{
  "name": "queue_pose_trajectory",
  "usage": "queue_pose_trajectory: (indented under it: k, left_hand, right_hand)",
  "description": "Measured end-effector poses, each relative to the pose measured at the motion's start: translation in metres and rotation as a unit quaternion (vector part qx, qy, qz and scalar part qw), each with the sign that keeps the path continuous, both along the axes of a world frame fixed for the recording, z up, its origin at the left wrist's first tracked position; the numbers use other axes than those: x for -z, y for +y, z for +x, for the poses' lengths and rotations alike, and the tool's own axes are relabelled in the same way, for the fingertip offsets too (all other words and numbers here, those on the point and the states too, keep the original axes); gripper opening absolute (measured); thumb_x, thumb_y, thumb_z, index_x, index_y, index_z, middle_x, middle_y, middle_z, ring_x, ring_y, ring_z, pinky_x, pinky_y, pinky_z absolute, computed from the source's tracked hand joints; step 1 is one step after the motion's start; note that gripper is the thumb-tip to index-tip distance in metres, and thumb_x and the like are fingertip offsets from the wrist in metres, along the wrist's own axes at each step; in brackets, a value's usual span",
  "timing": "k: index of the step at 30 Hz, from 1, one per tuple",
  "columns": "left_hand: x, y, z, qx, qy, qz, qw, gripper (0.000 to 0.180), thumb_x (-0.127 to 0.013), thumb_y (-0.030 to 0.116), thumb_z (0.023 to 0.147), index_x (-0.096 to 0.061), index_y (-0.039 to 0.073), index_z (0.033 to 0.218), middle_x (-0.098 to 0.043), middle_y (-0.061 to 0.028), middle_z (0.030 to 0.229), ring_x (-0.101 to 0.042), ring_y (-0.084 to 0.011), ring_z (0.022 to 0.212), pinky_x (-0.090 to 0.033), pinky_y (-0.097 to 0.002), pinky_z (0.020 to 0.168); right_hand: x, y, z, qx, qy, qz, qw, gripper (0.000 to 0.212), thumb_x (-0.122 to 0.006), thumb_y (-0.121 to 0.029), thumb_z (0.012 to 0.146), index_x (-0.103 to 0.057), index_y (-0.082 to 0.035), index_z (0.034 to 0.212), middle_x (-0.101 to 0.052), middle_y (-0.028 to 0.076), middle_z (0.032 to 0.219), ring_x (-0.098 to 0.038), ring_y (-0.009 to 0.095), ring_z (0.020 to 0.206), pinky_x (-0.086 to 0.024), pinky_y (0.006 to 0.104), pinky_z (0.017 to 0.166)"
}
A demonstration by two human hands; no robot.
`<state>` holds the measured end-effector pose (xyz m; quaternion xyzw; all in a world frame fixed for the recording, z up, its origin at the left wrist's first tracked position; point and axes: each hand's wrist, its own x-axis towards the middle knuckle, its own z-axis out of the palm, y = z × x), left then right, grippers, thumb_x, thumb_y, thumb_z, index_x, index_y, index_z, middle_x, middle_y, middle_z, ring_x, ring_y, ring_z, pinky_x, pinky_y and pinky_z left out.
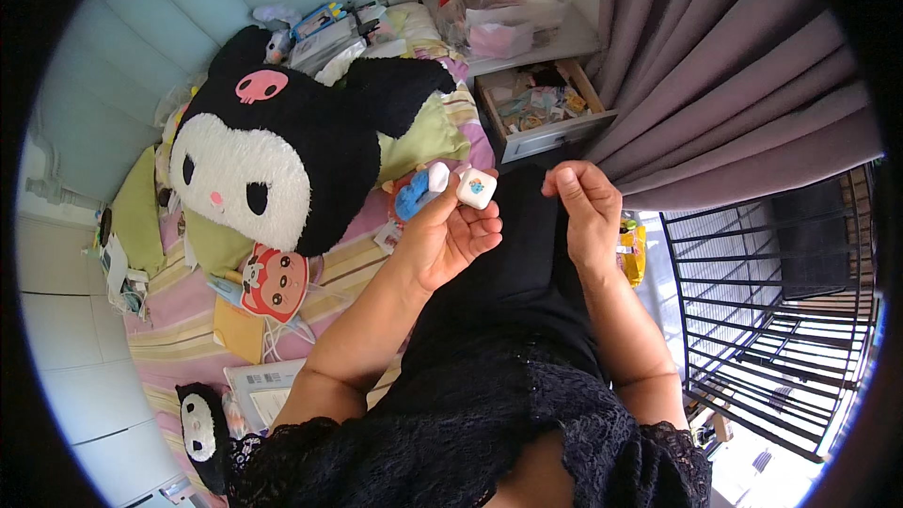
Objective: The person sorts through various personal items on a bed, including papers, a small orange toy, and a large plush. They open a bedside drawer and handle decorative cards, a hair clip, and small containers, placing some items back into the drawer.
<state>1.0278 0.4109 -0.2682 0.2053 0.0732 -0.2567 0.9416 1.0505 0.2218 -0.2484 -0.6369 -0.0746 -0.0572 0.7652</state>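
My left hand (450,243) pinches a small white rounded case (477,188) with a little blue picture on its face. Its other fingers curl loosely below the case. Close beside the thumb is a blue soft-looking thing (412,196) and a white piece (438,177); whether the hand touches them I cannot tell. To the right of the case, above my dark-clothed leg, my right hand (588,212) is closed, with the thumb against the curled index finger. Anything inside those fingers is hidden from view.
A big black-and-white plush pillow (245,169) lies on the striped bed (174,343). Near it are a pink cartoon-faced item (276,280) and a yellow envelope (238,330). An open drawer (546,136) full of small things stands ahead, beside a grey curtain (724,66). A black metal rack (771,320) is at right.
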Motion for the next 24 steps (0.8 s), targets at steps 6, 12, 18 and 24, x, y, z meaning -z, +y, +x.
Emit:
queue_pose_trajectory:
  k: [6,12,18,24]
  left_hand:
    - [0.013,0.006,0.003,0.015,0.046,-0.020,0.999,0.041,-0.042,0.043,0.093,-0.055,0.005,0.102,-0.060,-0.0084,0.077,-0.063,-0.0205,0.069,-0.058,-0.0345,0.063]
    - [0.030,0.019,-0.003,0.023,0.072,0.021,0.997,0.044,-0.042,0.053,0.090,-0.056,0.012,0.097,-0.056,-0.0022,0.070,-0.055,-0.0148,0.054,-0.046,-0.0260,0.042]
    - [0.020,0.008,0.002,-0.083,0.118,0.047,0.988,0.054,-0.038,0.061,0.088,-0.053,0.011,0.073,-0.038,0.0022,0.054,-0.033,-0.0105,0.044,-0.027,-0.0234,0.040]
    - [-0.012,-0.003,0.018,-0.079,0.054,0.135,0.986,0.057,-0.039,0.063,0.086,-0.052,0.010,0.069,-0.034,0.0031,0.051,-0.032,-0.0106,0.044,-0.026,-0.0241,0.041]
  right_hand:
    - [0.013,0.000,0.000,-0.029,0.059,-0.103,0.992,0.024,-0.052,-0.018,0.093,-0.056,-0.002,0.076,-0.049,0.000,0.067,-0.046,0.008,0.065,-0.041,0.0238,0.064]
    - [0.005,0.036,-0.007,-0.058,-0.120,-0.249,0.959,0.039,-0.076,-0.017,0.071,-0.058,0.000,0.101,-0.059,0.012,0.091,-0.060,0.021,0.084,-0.048,0.0301,0.074]
    - [0.027,0.048,-0.039,-0.036,-0.236,-0.306,0.922,0.041,-0.079,-0.010,0.062,-0.063,-0.002,0.099,-0.058,0.010,0.081,-0.056,0.024,0.073,-0.048,0.0324,0.066]
    - [0.013,0.046,-0.027,-0.014,-0.323,-0.322,0.890,0.041,-0.076,-0.009,0.064,-0.065,-0.006,0.103,-0.058,0.006,0.076,-0.056,0.022,0.066,-0.048,0.0317,0.059]
